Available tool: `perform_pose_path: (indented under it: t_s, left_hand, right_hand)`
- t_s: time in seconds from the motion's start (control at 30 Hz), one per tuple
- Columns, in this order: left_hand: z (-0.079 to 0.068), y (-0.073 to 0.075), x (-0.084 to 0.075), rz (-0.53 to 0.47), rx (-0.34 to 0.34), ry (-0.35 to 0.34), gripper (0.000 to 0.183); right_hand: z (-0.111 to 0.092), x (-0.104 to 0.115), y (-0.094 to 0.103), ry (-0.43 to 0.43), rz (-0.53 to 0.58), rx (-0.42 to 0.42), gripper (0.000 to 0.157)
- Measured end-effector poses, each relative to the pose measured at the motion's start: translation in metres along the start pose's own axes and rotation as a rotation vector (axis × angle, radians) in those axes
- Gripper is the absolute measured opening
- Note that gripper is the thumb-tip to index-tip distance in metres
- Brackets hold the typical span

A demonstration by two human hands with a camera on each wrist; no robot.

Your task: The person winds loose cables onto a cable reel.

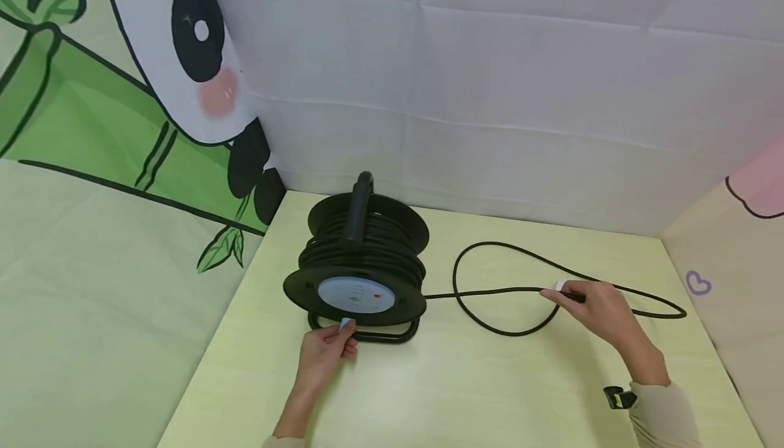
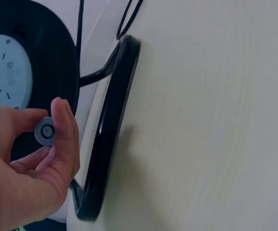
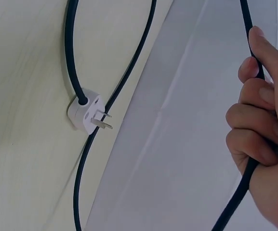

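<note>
A black cable reel stands at the left of the table, wound with black cable, its pale blue socket face toward me. My left hand is at the reel's lower front rim. Its thumb and fingers pinch a small grey-blue round knob in front of the disc. To the right, my right hand grips the black cable, fingers curled round it. That cable runs straight from the reel to the hand, then loops over the table. A white plug with metal prongs lies by the cable.
The reel's tubular black stand rests on the pale wooden table. White cloth hangs behind the table, and a printed panda and bamboo cloth hangs at the left. Loose cable reaches close to the right edge.
</note>
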State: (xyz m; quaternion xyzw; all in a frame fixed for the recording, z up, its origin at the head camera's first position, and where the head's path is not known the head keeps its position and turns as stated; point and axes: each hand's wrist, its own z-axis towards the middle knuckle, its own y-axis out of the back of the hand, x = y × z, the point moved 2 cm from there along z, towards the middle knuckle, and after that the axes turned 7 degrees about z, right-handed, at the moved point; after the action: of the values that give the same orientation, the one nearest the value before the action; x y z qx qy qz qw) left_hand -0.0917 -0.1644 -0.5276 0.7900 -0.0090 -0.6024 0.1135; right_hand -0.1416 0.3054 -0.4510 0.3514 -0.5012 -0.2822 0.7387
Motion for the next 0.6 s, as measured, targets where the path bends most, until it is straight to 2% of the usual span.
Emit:
perform_pose_path:
  t_s: [0.33,0.47,0.6]
  left_hand:
    - [-0.002,0.038,-0.02,0.058,-0.097,0.017,0.044]
    - [-0.002,0.051,-0.031,0.076,-0.113,0.021,0.048]
    - [-0.002,0.061,-0.047,0.088,-0.158,0.005,0.048]
  right_hand:
    - [-0.015,-0.015,0.017,-0.055,-0.045,0.011,0.03]
    - [-0.019,-0.019,0.022,-0.049,-0.047,0.003,0.033]
    - [-0.026,-0.025,0.029,-0.094,-0.028,-0.016,0.033]
